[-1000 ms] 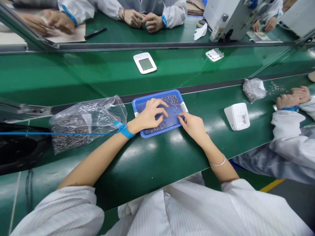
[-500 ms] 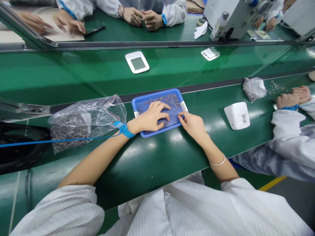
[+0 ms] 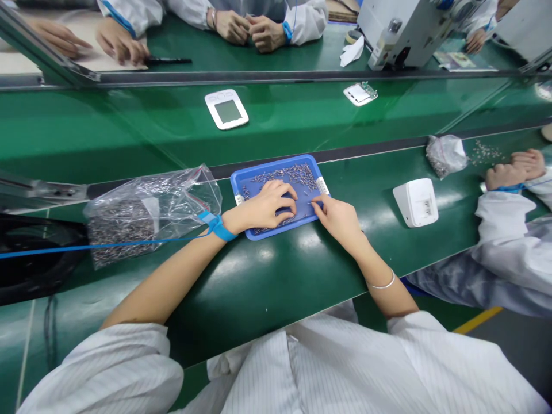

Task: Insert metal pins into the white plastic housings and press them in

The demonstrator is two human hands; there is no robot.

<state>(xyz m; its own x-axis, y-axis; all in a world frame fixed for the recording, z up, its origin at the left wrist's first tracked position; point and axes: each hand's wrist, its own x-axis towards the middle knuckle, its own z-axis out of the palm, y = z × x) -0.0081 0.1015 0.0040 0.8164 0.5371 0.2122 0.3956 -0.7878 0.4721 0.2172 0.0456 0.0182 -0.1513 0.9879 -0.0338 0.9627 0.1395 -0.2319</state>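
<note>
A blue tray point(image 3: 241, 179) lies on the green bench in front of me, holding several small metal pins point(image 3: 297, 172). My left hand point(image 3: 263, 208), with a blue wrist strap point(image 3: 218, 227), rests in the tray, its fingers curled down onto the pins. My right hand point(image 3: 338, 217) sits at the tray's right edge with thumb and forefinger pinched on something small that I cannot make out.
A clear plastic bag of pins point(image 3: 146, 213) lies left of the tray. A white box-shaped device point(image 3: 416, 202) stands to the right. Two white devices point(image 3: 226, 108) point(image 3: 360, 93) ride the conveyor behind. A neighbour's hands point(image 3: 513, 169) and small bag point(image 3: 444, 154) are at right; other people's hands across.
My left hand's fingers have curled in and drawn back over the pins. The white devices on the conveyor have moved left. My right hand has stayed put.
</note>
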